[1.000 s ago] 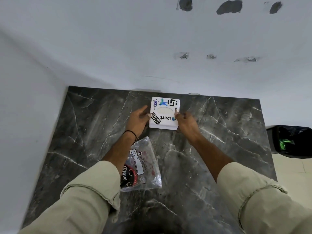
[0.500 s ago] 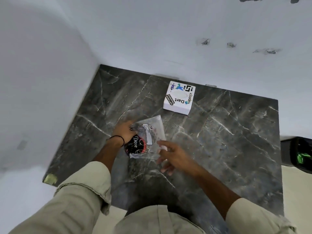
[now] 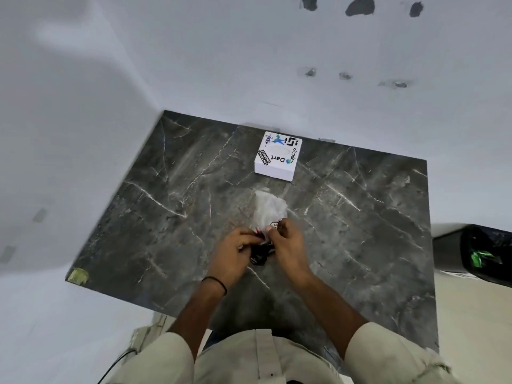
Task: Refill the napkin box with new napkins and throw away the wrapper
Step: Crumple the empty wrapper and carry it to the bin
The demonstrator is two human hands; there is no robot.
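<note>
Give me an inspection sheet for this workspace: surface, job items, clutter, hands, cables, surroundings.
Surface: dark marble table with pale veins, set into a wall corner; yellowish patch at its near left corner.
Job's things: white napkin box with stickers stands near the far edge, closed, untouched. Clear plastic wrapper is gripped at its near end, its far end loose toward the box.
Clutter: nothing seen.
Hands: left hand and right hand both closed on the wrapper, close together.
Cables: one dark cable runs on the floor at the lower left.
Surroundings: white walls with chipped patches; black-lined bin off the table's right side.
</note>
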